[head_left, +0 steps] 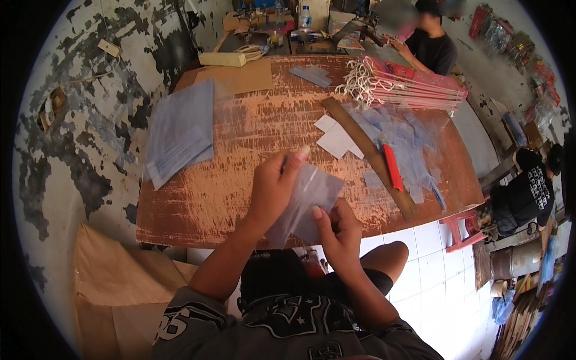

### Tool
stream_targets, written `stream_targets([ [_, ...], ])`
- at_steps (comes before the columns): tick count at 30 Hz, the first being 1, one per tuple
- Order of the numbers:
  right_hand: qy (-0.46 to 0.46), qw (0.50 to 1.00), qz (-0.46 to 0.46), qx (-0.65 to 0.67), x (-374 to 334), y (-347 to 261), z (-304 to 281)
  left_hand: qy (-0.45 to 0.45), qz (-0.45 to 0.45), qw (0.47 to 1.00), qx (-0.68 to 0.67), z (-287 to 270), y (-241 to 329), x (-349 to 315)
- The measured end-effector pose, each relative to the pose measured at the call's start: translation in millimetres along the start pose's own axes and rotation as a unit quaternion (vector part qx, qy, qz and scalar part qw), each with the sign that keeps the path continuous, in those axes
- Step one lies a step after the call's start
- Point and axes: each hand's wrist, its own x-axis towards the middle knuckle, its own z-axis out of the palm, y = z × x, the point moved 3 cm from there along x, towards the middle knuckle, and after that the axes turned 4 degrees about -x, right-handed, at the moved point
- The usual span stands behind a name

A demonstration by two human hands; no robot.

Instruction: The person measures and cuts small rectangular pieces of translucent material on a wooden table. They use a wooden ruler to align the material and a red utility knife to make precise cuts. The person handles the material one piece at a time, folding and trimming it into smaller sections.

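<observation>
Between my two hands, just above the table's near edge, I hold a sheet of clear, bluish plastic point(307, 198). My left hand point(276, 186) grips its left side, thumb pointing up along the upper edge. At the lower right, my right hand point(338, 228) pinches the sheet between thumb and curled fingers. To the right lie a wooden ruler-like strip point(360, 144), a red cutter point(392, 168) and scattered plastic pieces point(414, 144). White paper pieces point(337, 139) rest beside the strip. A stack of larger plastic sheets point(183, 120) lies at the left.
The worn brown table point(252, 126) fills the middle. Bundled white cords point(384, 84) lie at its far right, cardboard point(243, 77) at its far left. A person point(435, 39) sits beyond the far right side; another point(531, 186) is at the right. A red stool point(462, 231) stands below.
</observation>
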Motion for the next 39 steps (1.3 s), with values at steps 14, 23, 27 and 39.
stream_targets([
  [14,0.048,0.997,-0.053,-0.009,-9.9,-15.8,14.8,0.072,-0.047,0.988,-0.129,-8.3,-24.2,-6.0],
  [23,0.044,0.994,-0.084,-0.058,-13.5,-11.4,15.6,0.079,-0.046,0.993,-0.081,-10.2,-25.2,-8.5],
  [27,0.028,0.999,-0.020,0.042,-15.9,-3.7,11.5,0.069,-0.027,0.997,-0.003,-8.3,-25.0,-6.7],
  [39,0.156,0.808,-0.064,-0.564,82.2,57.6,-158.3,-0.189,0.017,0.943,0.273,-14.1,-73.7,23.3],
])
